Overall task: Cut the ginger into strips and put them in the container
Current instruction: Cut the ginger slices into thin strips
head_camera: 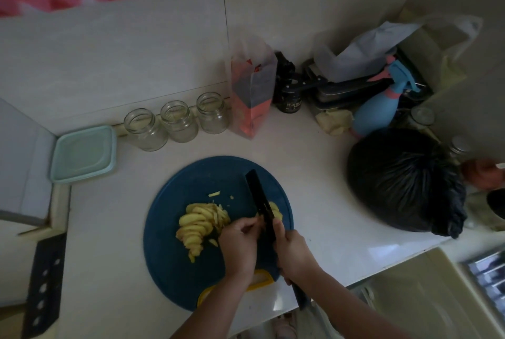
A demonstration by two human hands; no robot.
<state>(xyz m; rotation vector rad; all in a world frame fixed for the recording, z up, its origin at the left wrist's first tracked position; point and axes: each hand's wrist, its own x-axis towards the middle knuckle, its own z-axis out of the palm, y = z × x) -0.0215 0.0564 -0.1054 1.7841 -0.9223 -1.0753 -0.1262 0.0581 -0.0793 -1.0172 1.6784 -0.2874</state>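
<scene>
Yellow ginger slices [197,225] lie fanned on the round blue cutting board [175,262]; I judge the strip-cutting step is in hand. My right hand [293,254] is clamped on the black knife [259,203]; my left hand [239,243] pinches ginger beside the blade. Next, short even chops; the pale green lidded container [83,154] waits well apart.

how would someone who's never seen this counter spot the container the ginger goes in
Start at the round dark blue cutting board in the middle of the pale counter, then look up and left to the counter's far left edge. A square pale green container sits there, just left of the three empty glass jars. It is the only flat, square, opaque thing in that row.
</scene>
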